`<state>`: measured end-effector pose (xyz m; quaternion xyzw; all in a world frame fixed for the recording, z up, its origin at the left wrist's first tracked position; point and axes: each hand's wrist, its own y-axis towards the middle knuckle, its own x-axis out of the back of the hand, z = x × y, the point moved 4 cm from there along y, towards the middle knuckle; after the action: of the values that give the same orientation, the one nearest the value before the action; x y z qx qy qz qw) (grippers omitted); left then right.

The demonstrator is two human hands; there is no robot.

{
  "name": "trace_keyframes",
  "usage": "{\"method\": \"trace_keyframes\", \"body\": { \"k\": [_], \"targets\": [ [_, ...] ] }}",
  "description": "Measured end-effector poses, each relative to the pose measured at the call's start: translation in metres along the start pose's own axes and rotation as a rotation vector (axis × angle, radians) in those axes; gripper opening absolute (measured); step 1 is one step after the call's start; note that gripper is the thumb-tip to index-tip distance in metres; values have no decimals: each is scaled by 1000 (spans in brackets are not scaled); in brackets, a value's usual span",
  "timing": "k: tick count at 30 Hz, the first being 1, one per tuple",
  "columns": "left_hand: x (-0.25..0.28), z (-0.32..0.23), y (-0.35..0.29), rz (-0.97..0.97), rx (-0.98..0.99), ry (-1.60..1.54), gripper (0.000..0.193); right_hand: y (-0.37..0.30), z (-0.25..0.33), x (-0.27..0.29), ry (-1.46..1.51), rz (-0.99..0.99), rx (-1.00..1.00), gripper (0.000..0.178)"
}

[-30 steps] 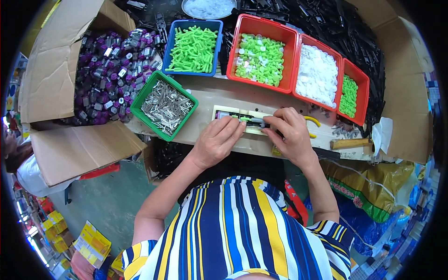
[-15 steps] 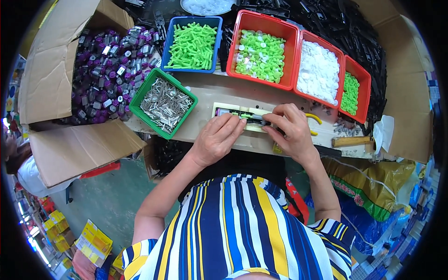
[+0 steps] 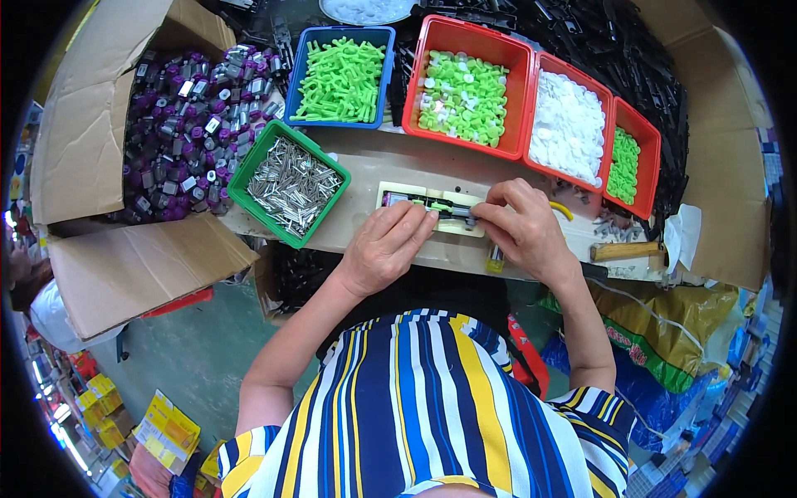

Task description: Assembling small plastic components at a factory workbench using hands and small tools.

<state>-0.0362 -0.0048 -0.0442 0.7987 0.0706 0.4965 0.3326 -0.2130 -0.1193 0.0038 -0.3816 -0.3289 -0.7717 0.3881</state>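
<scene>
A shallow cream holder (image 3: 466,231) lies near the table's front edge. In it sits a long black plastic assembly (image 3: 452,208) with a bright green piece (image 3: 437,205) and a purple-and-grey part at its left end. My left hand (image 3: 388,247) is closed, its fingertips pressed together on the assembly's near side, partly covering it. At the right end, my right hand (image 3: 525,231) has thumb and fingers pinched on the assembly's dark tip. Below the right hand a small yellow-tipped object (image 3: 496,259) shows in part.
Behind the holder stand a green bin (image 3: 241,189) of metal pins, a blue bin (image 3: 386,87) of green sticks and red bins (image 3: 521,83) of green and white pieces. An open carton (image 3: 83,158) holds purple-and-grey parts. Yellow-handled pliers (image 3: 562,210) and a wooden handle (image 3: 624,251) lie right.
My right hand has shifted slightly rightward and its fingers have drawn closer together at the assembly's right end. More of the yellow-tipped object shows. My left hand has hardly moved.
</scene>
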Motion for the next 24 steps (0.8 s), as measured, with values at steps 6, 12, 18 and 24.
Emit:
{"method": "trace_keyframes", "body": {
  "k": [6,12,18,24],
  "targets": [
    [0,0,0,-1,-4,-7,41,-9,2,-9,-19,-109,13,26],
    [0,0,3,-14,3,-1,38,0,12,-7,-4,-211,2,29],
    [2,-1,9,-26,5,-23,36,6,14,-6,-57,-187,13,31],
    [5,-2,4,-69,-7,-34,31,11,-21,41,-100,-300,-85,25]
  ]
}}
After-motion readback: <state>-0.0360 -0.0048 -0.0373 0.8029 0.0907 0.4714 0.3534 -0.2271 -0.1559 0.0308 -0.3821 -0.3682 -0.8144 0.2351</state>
